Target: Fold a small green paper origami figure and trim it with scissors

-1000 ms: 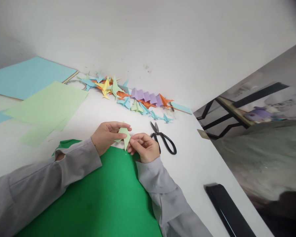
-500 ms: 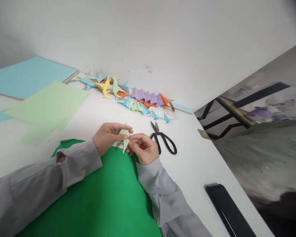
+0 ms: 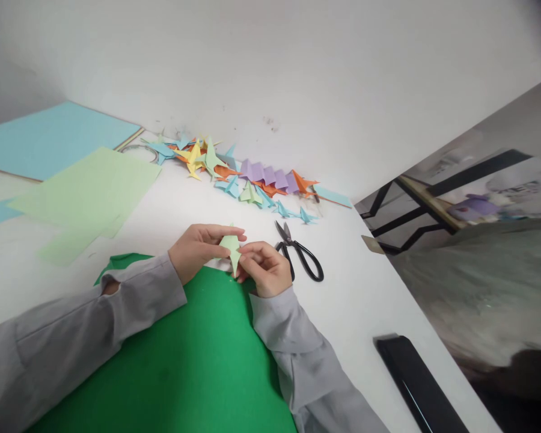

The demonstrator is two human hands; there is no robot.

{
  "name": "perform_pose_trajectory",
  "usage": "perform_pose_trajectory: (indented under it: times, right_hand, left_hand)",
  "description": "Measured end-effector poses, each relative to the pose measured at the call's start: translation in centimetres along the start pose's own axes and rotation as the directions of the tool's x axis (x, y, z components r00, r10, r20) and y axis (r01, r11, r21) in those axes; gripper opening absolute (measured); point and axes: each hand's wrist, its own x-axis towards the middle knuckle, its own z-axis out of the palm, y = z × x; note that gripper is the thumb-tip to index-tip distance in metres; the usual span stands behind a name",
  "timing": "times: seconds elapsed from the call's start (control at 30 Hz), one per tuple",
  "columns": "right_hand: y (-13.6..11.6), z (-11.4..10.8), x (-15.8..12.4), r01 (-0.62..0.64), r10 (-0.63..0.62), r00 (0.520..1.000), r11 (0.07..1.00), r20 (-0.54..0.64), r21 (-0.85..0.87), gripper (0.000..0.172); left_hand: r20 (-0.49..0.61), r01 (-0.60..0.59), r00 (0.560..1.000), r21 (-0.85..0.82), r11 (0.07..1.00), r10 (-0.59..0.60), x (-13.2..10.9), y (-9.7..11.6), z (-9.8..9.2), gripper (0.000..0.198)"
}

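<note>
A small folded piece of pale green paper [image 3: 231,243], with a narrow point hanging downward, is held between both hands above the table's near edge. My left hand [image 3: 202,248] pinches it from the left, the fingers reaching across behind and over its top. From the right, my right hand [image 3: 265,268] grips its side with thumb and fingertips. Parts of the paper are hidden by the fingers. Black-handled scissors [image 3: 307,261] lie just right of my right hand, blades slightly parted and pointing away.
Folded paper figures [image 3: 211,159] in several colours lie along the wall, beside a purple pleated strip [image 3: 270,175]. Green sheets [image 3: 90,186] and a blue stack [image 3: 58,135] are at the left. A black case [image 3: 417,382] sits near the right edge; green cloth [image 3: 184,361] is in front.
The folded green paper has shifted slightly right and turned, so more of its face shows. My right hand has moved a little with it; the scissors and figures stay put.
</note>
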Motion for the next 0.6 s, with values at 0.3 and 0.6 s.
perform_pose_trajectory:
  times: [0.3, 0.6]
  right_hand:
    - [-0.19, -0.26, 0.2, -0.051, 0.052, 0.998, 0.997, -0.019, 0.05, 0.007]
    - [-0.07, -0.23, 0.11, -0.011, 0.011, 1.0, 1.0, -0.012, 0.02, 0.01]
  left_hand:
    - [0.102, -0.023, 0.994, -0.035, 0.999, 0.027, 0.08, -0.36, -0.37, 0.04]
    - [0.088, -0.019, 0.996, -0.027, 0.999, 0.022, 0.04, -0.46, -0.5, 0.041]
